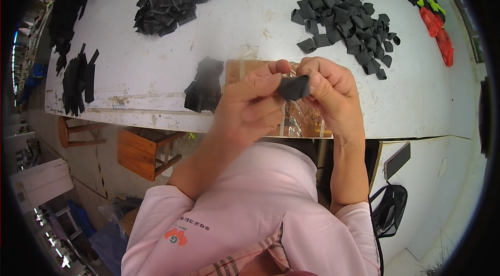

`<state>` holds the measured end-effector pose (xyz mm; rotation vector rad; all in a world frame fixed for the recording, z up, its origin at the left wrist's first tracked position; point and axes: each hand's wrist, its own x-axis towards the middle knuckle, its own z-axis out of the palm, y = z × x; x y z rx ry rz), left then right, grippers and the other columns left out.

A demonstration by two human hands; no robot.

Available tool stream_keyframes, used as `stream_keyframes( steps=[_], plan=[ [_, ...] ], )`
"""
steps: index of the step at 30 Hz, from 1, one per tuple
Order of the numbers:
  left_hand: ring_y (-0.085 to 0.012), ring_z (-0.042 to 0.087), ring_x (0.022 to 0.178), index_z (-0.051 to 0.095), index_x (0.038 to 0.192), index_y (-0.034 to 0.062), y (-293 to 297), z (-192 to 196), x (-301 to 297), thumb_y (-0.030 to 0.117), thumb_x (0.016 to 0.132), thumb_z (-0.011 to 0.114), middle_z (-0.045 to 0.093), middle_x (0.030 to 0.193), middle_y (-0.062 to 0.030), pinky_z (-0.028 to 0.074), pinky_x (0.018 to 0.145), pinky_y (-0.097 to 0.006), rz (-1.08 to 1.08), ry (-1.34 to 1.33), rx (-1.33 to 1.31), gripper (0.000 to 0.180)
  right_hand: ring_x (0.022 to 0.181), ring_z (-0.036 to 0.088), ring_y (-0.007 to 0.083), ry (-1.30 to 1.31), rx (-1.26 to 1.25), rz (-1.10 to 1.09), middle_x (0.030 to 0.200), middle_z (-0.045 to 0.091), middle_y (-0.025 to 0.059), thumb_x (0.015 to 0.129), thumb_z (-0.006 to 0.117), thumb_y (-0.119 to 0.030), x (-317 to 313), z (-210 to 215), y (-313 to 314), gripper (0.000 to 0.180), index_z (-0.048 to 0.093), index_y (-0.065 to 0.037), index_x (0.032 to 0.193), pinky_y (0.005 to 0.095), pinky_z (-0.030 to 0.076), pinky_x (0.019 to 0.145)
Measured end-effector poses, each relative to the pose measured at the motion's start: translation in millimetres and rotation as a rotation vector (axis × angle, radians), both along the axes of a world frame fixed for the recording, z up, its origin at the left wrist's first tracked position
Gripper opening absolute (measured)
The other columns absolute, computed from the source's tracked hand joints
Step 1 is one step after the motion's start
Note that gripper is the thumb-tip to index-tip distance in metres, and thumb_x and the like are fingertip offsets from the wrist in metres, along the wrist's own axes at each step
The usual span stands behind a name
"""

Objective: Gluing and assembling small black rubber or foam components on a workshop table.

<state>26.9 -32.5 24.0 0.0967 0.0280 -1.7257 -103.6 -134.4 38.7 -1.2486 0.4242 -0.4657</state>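
A small black fabric loop (295, 88) is held up between my two hands, above a brown board covered with clear tape (239, 70) at the table's front edge. My left hand (255, 96) pinches its left end with thumb and fingers. On the other end, my right hand (333, 91) grips with the thumb against the bent fingers. To the left of my left hand lies a small stack of flat black fabric strips (204, 86). Beyond my right hand spreads a heap of similar short black folded pieces (346, 23).
A big pile of black strips (169, 2) lies at the back left of the white table (250, 20). More black strips (78, 83) lie at the far left. Red plastic bags (437, 33) sit at the right edge. Wooden stools (138, 153) and a black bag (390, 208) are below table level.
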Motion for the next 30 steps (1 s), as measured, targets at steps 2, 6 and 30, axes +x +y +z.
stream_keyframes(
  steps=[2, 6, 30],
  plan=[
    [-0.0011, 0.034, 0.041, 0.051, 0.099, 0.0024, 1, 8, -10, 0.002, 0.084, 0.05, 0.056, 0.08, -0.0062, 0.027, 0.036, -0.015, 0.196, -0.373, 0.053, 0.015, 0.053, 0.033, 0.0029, -0.02, 0.034, 0.032, 0.059, 0.039, -0.0067, 0.087, 0.051, -0.028, -3, -5, -1, 0.026, 0.051, -0.007, 0.071, 0.0172, 0.026, 0.046],
    [-0.0018, 0.038, 0.045, 0.051, 0.099, 0.0019, 5, 2, -11, 0.0, 0.082, 0.053, 0.057, 0.083, -0.0069, 0.028, 0.037, -0.015, 0.258, -0.47, 0.052, 0.018, 0.055, 0.037, 0.0036, -0.027, 0.14, 0.066, 0.06, 0.042, -0.0059, 0.087, 0.05, -0.024, -4, -15, 3, 0.025, 0.052, -0.005, 0.072, 0.0178, 0.03, 0.048],
    [-0.0149, 0.046, 0.084, 0.051, 0.091, -0.0006, 6, 10, -29, 0.012, 0.088, 0.048, 0.051, 0.087, -0.0077, 0.037, 0.08, -0.027, 0.826, -0.967, 0.016, 0.013, 0.059, 0.052, 0.0216, -0.073, -1.085, -0.545, 0.07, 0.055, 0.0084, 0.067, 0.062, 0.003, 4, -11, 27, 0.016, 0.058, 0.0, 0.082, 0.0283, 0.042, 0.05]
  ],
)
